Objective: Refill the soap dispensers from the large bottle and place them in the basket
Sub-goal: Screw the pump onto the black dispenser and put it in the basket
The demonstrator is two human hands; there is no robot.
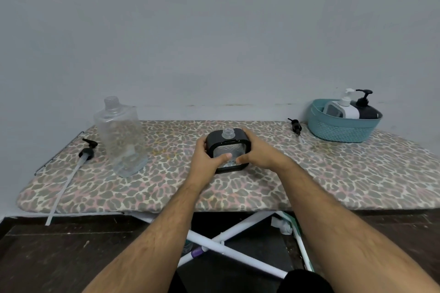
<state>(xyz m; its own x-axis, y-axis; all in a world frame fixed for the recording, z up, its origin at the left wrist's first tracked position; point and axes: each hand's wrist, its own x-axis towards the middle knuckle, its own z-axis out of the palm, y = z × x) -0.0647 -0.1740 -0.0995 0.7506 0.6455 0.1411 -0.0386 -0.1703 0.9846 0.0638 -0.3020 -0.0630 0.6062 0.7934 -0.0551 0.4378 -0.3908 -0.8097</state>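
Note:
A black-framed clear soap dispenser point(228, 144) with an open threaded neck stands at the middle of the ironing board point(333, 173). My left hand point(206, 154) grips its left side and my right hand point(258, 152) grips its right side, thumbs on the front. The large clear bottle point(120, 135) stands uncapped to the left. Its long-tubed black pump point(87, 151) lies beside it, the tube reaching over the front edge. A small black pump point(295, 125) lies to the right. The teal basket point(344, 121) at far right holds a white dispenser point(342, 108) and a black dispenser point(365, 107).
The board has a leopard-print cover and stands against a plain grey wall. White crossed legs point(238, 242) show under its front edge above a dark floor. A metal rack point(57, 152) sticks out at the board's left end.

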